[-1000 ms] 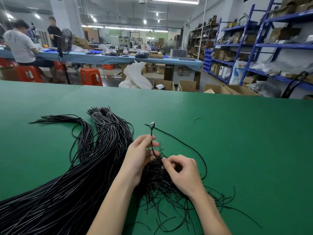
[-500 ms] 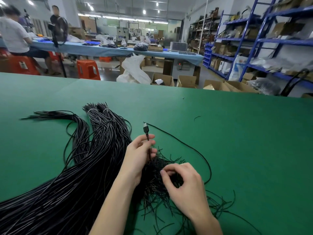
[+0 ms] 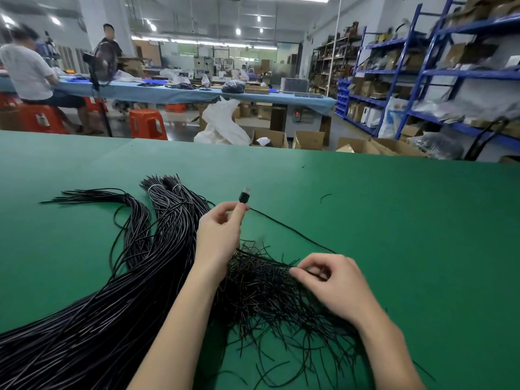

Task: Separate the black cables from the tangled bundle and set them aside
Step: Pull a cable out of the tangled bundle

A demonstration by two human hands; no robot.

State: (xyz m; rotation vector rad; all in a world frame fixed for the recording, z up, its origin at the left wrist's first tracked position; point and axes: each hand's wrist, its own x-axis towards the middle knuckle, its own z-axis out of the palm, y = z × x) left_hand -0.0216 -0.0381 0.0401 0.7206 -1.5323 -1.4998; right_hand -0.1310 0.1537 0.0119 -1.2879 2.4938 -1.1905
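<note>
A tangled bundle of thin black cables (image 3: 270, 294) lies on the green table (image 3: 408, 235) in front of me. My left hand (image 3: 219, 235) pinches one black cable just below its USB plug (image 3: 244, 196), which sticks up above my fingers. That cable (image 3: 292, 230) runs right across the table toward my right hand (image 3: 334, 285). My right hand rests on the tangle's right side and pinches thin cable strands between thumb and fingers. To the left lie long sorted black cables (image 3: 92, 327), tied into bunches at their far ends (image 3: 166, 190).
A short loose cable scrap (image 3: 325, 196) lies further back on the table. Beyond the table's far edge stand cardboard boxes (image 3: 308, 139), a white bag (image 3: 225, 126), orange stools (image 3: 146, 123), blue shelving (image 3: 439, 74) and another long table with two persons at it.
My left hand has lifted the cable's plug end higher and away from the tangle. My right hand has shifted to the right along the tangle.
</note>
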